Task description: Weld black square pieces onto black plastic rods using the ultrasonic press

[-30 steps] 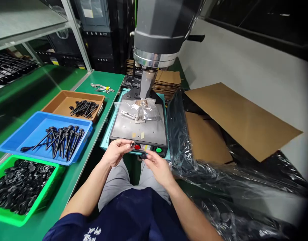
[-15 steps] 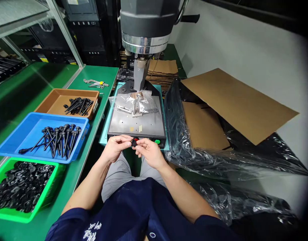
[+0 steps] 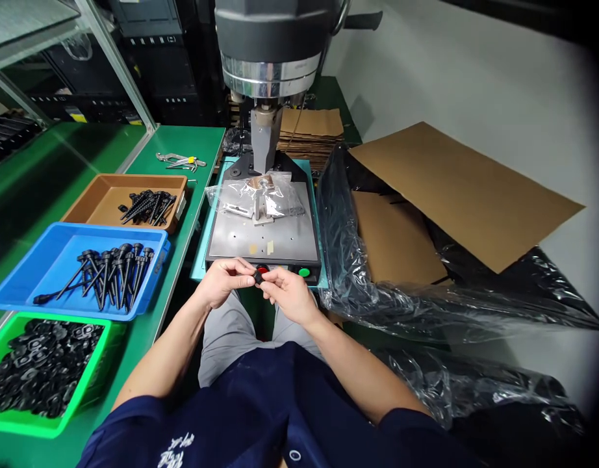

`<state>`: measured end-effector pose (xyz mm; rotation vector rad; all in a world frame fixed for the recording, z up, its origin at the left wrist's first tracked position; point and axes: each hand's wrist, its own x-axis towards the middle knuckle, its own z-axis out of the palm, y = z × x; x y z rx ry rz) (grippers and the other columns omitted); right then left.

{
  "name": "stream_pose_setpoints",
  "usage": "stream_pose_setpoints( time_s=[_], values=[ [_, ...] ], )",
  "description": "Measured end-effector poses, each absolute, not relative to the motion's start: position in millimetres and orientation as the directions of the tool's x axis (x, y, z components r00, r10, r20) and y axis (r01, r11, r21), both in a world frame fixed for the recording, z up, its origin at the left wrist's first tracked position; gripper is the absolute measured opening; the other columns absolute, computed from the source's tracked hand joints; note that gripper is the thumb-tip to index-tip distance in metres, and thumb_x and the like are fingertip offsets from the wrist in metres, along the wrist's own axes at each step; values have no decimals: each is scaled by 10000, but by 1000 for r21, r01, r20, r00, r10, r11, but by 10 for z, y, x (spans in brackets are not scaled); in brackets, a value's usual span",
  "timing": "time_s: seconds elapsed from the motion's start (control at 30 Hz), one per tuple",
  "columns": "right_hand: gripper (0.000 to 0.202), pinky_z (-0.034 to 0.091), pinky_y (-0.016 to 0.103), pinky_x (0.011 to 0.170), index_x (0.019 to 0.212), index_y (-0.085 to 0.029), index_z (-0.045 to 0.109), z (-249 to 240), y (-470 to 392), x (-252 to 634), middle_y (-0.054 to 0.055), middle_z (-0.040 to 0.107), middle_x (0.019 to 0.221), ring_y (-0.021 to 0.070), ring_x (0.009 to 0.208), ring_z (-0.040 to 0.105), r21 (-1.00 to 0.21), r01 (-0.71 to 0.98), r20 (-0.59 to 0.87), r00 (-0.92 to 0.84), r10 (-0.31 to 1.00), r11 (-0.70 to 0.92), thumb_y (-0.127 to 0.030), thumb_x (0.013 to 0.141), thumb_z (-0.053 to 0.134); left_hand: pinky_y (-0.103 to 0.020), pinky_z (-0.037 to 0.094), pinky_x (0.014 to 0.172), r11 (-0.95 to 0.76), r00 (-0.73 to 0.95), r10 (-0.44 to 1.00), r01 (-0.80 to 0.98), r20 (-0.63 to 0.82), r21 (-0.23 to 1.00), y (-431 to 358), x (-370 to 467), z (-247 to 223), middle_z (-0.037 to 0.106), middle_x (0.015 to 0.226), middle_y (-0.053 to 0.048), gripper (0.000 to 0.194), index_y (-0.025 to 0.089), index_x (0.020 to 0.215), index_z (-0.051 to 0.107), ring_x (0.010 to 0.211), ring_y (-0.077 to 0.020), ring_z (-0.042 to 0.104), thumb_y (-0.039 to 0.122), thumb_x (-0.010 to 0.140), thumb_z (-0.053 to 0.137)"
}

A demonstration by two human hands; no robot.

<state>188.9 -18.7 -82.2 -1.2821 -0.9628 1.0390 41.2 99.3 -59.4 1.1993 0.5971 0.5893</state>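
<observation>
My left hand [image 3: 225, 281] and my right hand [image 3: 288, 294] meet in front of the press machine, fingertips pinched together on a small black part [image 3: 258, 277]. The part sits just below the machine's red button [image 3: 262, 269]. The grey base plate [image 3: 280, 235] carries a fixture under clear plastic film [image 3: 254, 194], beneath the metal horn [image 3: 262, 140]. How much of the part lies inside my left fingers is hidden.
On the green bench to the left stand a blue tray of black pins [image 3: 17, 282], a brown tray with more pins [image 3: 102, 204] and a green bin of black washers [image 3: 92, 368]. Loose tools [image 3: 180, 160] lie further back. A plastic-lined cardboard box [image 3: 401, 240] stands at the right.
My right hand came up from below the buttons to meet my left hand, and both now pinch the small black part. The view drifted slightly to the right.
</observation>
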Motion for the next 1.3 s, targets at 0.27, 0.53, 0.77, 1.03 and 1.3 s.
stream_pose_setpoints(
  time_s=[0.27, 0.53, 0.77, 1.03, 1.3],
  values=[
    [549, 426, 216, 480, 1272, -221, 517, -1064, 59, 2073, 3, 595, 857, 99, 591, 545, -948, -317, -73, 216, 974, 0, -376, 779, 703, -342, 541, 790, 254, 583, 795, -65, -170, 965, 1151, 695, -805, 723, 936, -98, 388, 138, 896, 754, 822, -206, 674, 329, 590, 895],
    [476, 302, 159, 387, 1049, -198, 550, -1367, 634, 2390, 8, 609, 855, 61, 500, 470, -907, -411, -233, 322, 918, -86, -417, 673, 743, -263, 536, 809, 317, 150, 948, -347, -281, 883, 2268, 793, -1011, 653, 1111, -84, 431, 183, 1013, 589, 962, -140, 647, 330, 701, 846],
    [378, 393, 165, 417, 1062, -199, 575, -1209, 1401, 2747, 30, 638, 912, 112, 623, 603, -992, -123, -36, 512, 858, 32, -357, 730, 663, -240, 515, 714, 269, 334, 927, -266, -173, 926, 2722, 915, -721, 697, 939, -89, 476, 138, 1041, 632, 815, -141, 670, 374, 683, 837],
    [464, 454, 212, 443, 1138, -193, 576, -855, 1648, 3485, 137, 530, 1325, 163, 760, 644, -956, 126, 278, 682, 677, 266, -449, 756, 635, -159, 308, 404, 117, 518, 854, -297, 57, 948, 2820, 1345, -396, 674, 780, -25, 972, 192, 1489, 323, 504, -89, 569, 234, 661, 828],
    [397, 512, 307, 718, 973, -189, 686, -1038, 1678, 3237, 32, 670, 879, 162, 750, 580, -969, -69, 152, 593, 790, 239, -397, 641, 752, -139, 279, 369, 183, 544, 839, -300, 11, 936, 2732, 1480, -441, 698, 847, -36, 1067, 267, 1558, 79, 484, -85, 566, 164, 734, 749]
  ],
)
